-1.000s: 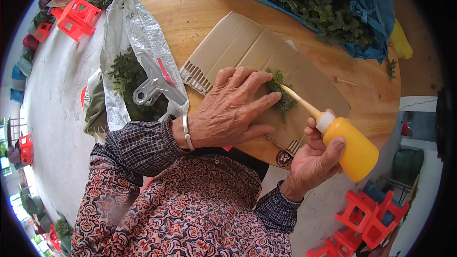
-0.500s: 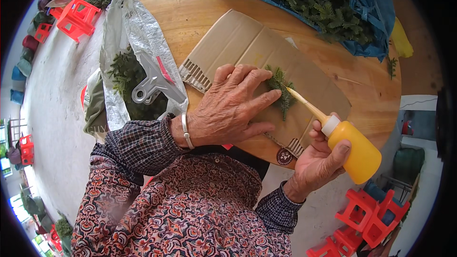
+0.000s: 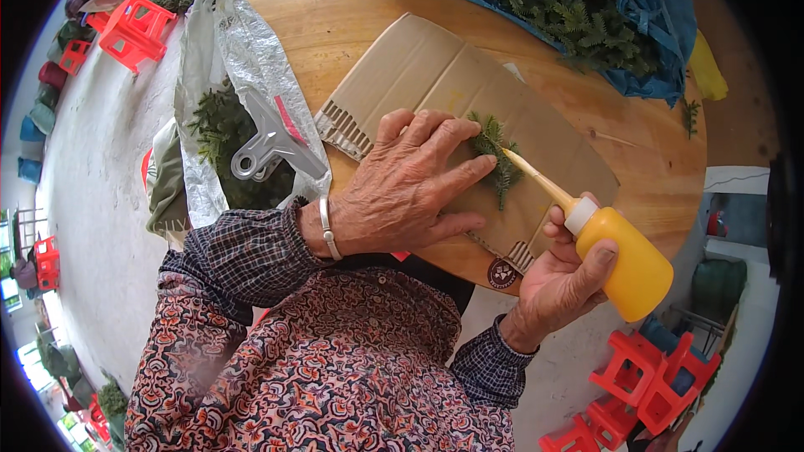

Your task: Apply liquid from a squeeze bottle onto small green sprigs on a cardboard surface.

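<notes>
A small green fir sprig [image 3: 497, 159] lies on a flat piece of brown cardboard [image 3: 419, 67]. My left hand [image 3: 410, 180] is spread over the cardboard with its fingers apart, and its fingertips rest at the sprig's left edge. In my right hand [image 3: 559, 280] is a yellow squeeze bottle [image 3: 624, 264] with a white collar and a long tapered nozzle. The bottle is tilted, and the nozzle's tip meets the middle of the sprig. Whether anything flows from the tip is too small to tell.
A blue bag [image 3: 657, 33] full of fir branches sits at the table's far right. Left of the wooden table [image 3: 327, 0], a white plastic bag [image 3: 251, 42] holds more greenery, with a large grey clip [image 3: 272, 146] on its edge. Red stools [image 3: 134, 33] stand on the floor.
The nozzle's tip has shifted very slightly up and left along the sprig. My left hand has stayed in place.
</notes>
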Demonstrator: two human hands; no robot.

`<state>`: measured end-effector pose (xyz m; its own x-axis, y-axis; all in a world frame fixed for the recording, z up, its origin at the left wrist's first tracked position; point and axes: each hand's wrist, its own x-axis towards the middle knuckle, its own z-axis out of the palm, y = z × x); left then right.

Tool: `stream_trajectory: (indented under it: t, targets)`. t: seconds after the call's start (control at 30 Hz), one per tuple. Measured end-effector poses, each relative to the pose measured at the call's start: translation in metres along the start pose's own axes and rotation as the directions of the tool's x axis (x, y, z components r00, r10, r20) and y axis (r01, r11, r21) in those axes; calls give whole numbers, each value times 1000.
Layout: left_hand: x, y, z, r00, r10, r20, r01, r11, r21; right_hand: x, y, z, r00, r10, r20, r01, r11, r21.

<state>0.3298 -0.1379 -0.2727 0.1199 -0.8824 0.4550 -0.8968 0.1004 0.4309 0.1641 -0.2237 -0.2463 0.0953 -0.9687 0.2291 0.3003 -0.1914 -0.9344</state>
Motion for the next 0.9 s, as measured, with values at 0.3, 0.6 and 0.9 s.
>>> stream_trajectory:
  t: [0.3,0.6,0.9]
  targets:
    - [1,1,3,999,35,-36,-35,999,2,0,-4,-8,1000,5,-16,-5,1000,3]
    - [1,1,5,999,19,-43,-19,1000,6,-6,-4,-12,999,0,-51,1,1000,17]
    - [2,2,4,999,19,-41,-19,1000,12,-9,-7,-16,998,-6,-65,4,1000,-25]
